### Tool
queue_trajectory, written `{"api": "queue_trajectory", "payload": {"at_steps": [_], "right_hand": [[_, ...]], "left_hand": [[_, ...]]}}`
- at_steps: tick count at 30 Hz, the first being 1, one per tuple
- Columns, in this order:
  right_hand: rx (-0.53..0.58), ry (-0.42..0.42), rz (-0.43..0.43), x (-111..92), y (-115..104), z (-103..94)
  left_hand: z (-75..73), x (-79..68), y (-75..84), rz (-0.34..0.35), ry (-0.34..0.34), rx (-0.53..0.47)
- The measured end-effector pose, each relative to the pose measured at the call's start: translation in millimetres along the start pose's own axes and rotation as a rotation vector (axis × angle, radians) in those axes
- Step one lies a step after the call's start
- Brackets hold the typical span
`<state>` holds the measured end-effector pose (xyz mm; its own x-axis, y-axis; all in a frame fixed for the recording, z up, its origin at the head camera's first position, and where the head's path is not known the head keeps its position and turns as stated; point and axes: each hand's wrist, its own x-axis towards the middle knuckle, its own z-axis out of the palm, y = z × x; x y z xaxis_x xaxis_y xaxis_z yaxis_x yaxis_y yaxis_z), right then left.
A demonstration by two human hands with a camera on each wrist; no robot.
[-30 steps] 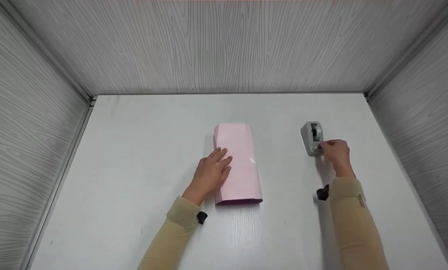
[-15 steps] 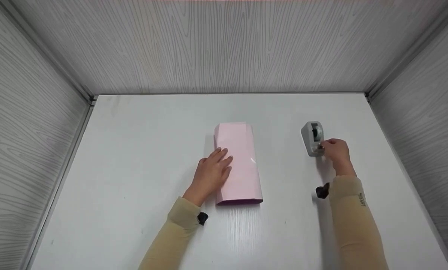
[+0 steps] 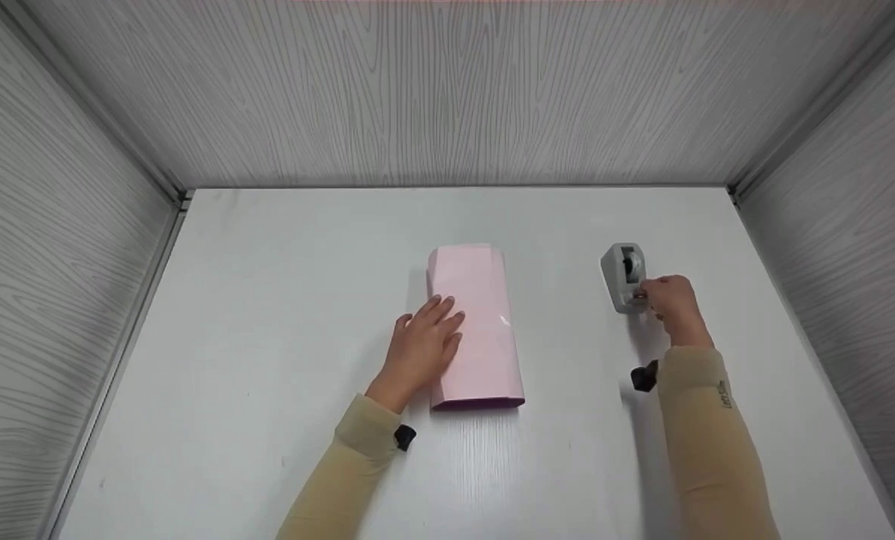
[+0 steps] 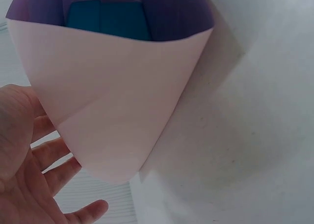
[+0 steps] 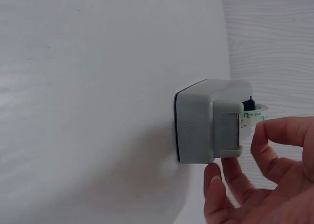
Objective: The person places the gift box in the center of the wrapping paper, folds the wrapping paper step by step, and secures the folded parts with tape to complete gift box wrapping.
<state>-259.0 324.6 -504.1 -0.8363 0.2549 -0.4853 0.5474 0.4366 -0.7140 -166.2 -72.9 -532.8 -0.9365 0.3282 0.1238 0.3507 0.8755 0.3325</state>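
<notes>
A long pink paper wrap [image 3: 477, 345] lies on the white table, with a small shiny strip on its right side. The left wrist view looks into its purple-lined end, where a blue box [image 4: 122, 18] shows inside. My left hand [image 3: 421, 345] rests with spread fingers on the wrap's left side. To the right stands a grey tape dispenser [image 3: 620, 279] holding a roll of clear tape [image 5: 255, 114]. At its front my right hand [image 3: 671, 301] has thumb and forefinger together, pinching at the tape end; the tape there is hard to see. Its other fingers are by the dispenser's side.
The white table [image 3: 289, 285] is bounded by grey wood-grain panels [image 3: 447, 97] at the back and both sides. Dark wrist cameras [image 3: 404, 436] sit on the inner side of both forearms.
My right hand has shifted and turned very slightly at the front of the tape dispenser. My left hand, the pink wrap and the dispenser stay in place.
</notes>
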Motion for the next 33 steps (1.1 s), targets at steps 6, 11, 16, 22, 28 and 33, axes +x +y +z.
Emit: {"api": "queue_trajectory", "payload": {"at_steps": [6, 11, 16, 22, 28, 33], "right_hand": [[0.146, -0.030, 0.098, -5.6, -2.2, 4.6], [0.229, -0.015, 0.109, -6.5, 0.1, 3.7], [0.312, 0.003, 0.097, -9.1, 6.0, 2.4], [0.410, -0.013, 0.101, -15.6, 15.5, 2.5], [0.460, -0.062, 0.086, -18.0, 24.4, 0.7], [0.465, -0.087, 0.065, -19.4, 28.4, 0.4]], "left_hand": [[0.3, -1.9, 0.6, -0.009, -0.012, -0.009], [-0.4, -2.4, 1.4, -0.015, -0.023, -0.010], [-1.2, -2.7, 1.3, -0.005, 0.000, -0.011], [1.4, -2.3, -0.1, 0.015, 0.031, -0.012], [1.3, 0.2, 1.1, -0.002, 0.007, -0.008], [1.0, -0.4, 1.2, -0.002, 0.007, -0.009]]}}
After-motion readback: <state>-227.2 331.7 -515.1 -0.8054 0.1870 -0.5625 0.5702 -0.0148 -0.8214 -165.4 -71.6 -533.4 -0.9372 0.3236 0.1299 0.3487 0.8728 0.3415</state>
